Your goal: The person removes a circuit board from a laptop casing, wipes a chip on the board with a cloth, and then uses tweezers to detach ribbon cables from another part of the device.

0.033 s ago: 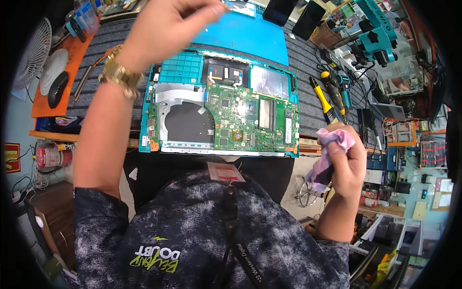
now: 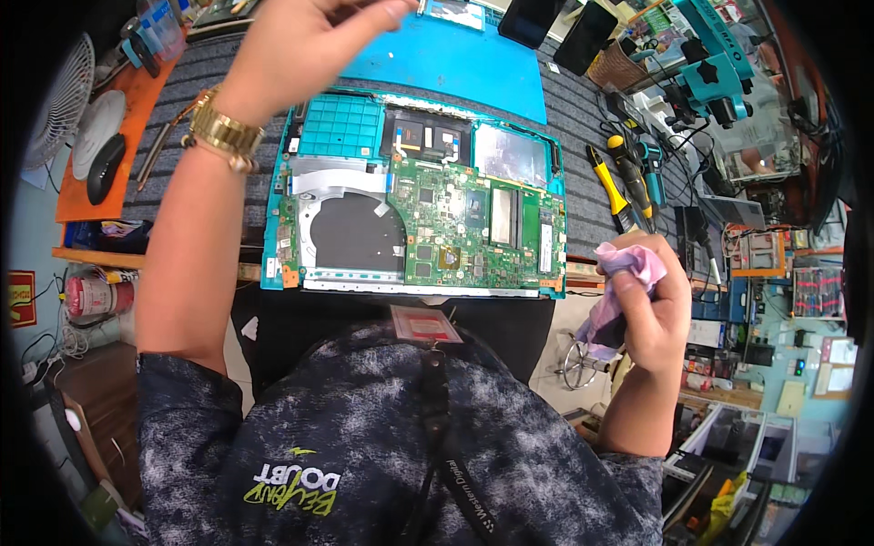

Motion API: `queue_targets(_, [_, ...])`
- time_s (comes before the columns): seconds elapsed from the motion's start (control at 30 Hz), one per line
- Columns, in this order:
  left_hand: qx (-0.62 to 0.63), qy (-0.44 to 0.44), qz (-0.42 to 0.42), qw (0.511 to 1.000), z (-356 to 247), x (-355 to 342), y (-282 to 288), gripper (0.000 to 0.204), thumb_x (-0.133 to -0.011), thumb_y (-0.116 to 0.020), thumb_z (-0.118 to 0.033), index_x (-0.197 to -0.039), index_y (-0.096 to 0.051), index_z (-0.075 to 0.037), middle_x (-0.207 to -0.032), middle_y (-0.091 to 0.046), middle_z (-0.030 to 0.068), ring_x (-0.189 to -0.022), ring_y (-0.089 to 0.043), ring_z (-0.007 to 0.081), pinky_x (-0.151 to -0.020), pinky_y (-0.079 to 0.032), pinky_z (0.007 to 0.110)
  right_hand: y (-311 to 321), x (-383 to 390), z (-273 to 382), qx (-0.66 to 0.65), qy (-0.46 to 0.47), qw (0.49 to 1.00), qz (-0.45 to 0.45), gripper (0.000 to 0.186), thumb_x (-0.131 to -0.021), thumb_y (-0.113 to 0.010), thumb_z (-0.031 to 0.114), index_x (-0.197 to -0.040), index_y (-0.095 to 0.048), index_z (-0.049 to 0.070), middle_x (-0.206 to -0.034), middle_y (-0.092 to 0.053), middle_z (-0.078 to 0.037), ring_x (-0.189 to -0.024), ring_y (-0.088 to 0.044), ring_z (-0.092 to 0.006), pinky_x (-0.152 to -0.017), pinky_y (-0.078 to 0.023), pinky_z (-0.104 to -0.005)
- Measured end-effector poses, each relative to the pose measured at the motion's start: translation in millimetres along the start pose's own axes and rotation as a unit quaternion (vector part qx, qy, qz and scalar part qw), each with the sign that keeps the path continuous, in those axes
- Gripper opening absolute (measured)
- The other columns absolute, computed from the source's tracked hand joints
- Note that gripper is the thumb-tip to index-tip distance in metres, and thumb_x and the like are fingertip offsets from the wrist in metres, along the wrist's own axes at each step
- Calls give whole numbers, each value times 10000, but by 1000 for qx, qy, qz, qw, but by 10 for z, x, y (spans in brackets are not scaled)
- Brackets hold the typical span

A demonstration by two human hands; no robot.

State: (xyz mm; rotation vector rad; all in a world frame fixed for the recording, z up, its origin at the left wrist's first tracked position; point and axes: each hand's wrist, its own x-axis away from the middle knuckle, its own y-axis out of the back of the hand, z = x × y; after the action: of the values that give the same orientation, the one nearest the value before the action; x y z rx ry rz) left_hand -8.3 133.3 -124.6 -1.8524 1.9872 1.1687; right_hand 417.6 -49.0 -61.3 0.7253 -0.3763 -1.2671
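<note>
An opened laptop base (image 2: 330, 127) in teal lies in front of me, with its green circuit board (image 2: 428, 209) exposed. White ribbon cable (image 2: 341, 183) bends across it above a round cutout on the left. Over the far left of the base, my left hand (image 2: 305, 50) reaches toward the blue mat (image 2: 455, 68). Its thumb is stretched out, but the other fingers are mostly cut off by the top edge. Off the base's near right corner, my right hand (image 2: 657, 314) grips a crumpled pink cloth (image 2: 633, 266). Something dark shows under the cloth, too hidden to name.
Yellow-and-black hand tools (image 2: 614, 187) lie right of the base. A teal microscope (image 2: 715, 77) stands at the far right, and two black phones (image 2: 583, 38) rest at the back. On the left are a black mouse (image 2: 106, 170) and a white fan (image 2: 68, 100).
My left hand has shifted slightly left and shows less blur. My right hand keeps hold of the cloth almost in place. The laptop base has not moved.
</note>
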Motion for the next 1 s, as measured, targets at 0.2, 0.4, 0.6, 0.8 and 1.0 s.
queue_targets(0.2, [-89, -43, 61, 993, 402, 134, 117, 285, -1189, -737, -241, -1297, -877, -17, -1040, -836, 62, -931, -761, 147, -846, -600, 316, 3, -304, -243, -373, -108, 921, 17, 559, -971, -778, 380, -1338, -534, 36, -1167, -733, -260, -935, -703, -270, -783, -579, -380])
queue_targets(0.4, [-97, -74, 30, 992, 252, 167, 86, 255, -1146, -779, -230, -1196, -895, -7, -998, -861, 76, -833, -711, 114, -717, -534, 311, 33, -349, -458, -479, -89, 872, 50, 677, -898, -870, 377, -1387, -575, 15, -1240, -711, -267, -975, -687, -279, -836, -604, -399])
queue_targets(0.6, [-83, -45, 47, 994, 242, 200, 51, 264, -1155, -750, -205, -1225, -878, 16, -965, -809, 81, -845, -712, 145, -752, -537, 327, 45, -298, -370, -406, -71, 911, 12, 810, -845, -992, 284, -1482, -603, -30, -1320, -756, -163, -1085, -737, -215, -941, -617, -382])
queue_targets(0.8, [-70, -15, 56, 996, 300, 211, 21, 270, -1165, -733, -191, -1236, -868, 31, -954, -790, 78, -860, -712, 144, -769, -543, 324, -57, -242, -190, -56, 0, 994, -95, 241, -988, -852, -47, -1227, -826, -46, -1233, -817, -124, -1104, -776, -212, -1006, -591, -354])
queue_targets(1.0, [-89, -44, 53, 994, 412, 222, 50, 272, -1179, -730, -201, -1245, -872, 21, -991, -819, 75, -873, -721, 134, -771, -550, 320, -6, -314, -65, 71, 69, 993, -66, 263, -956, -825, -66, -1214, -854, -25, -1205, -836, -173, -1099, -817, -289, -976, -620, -384])
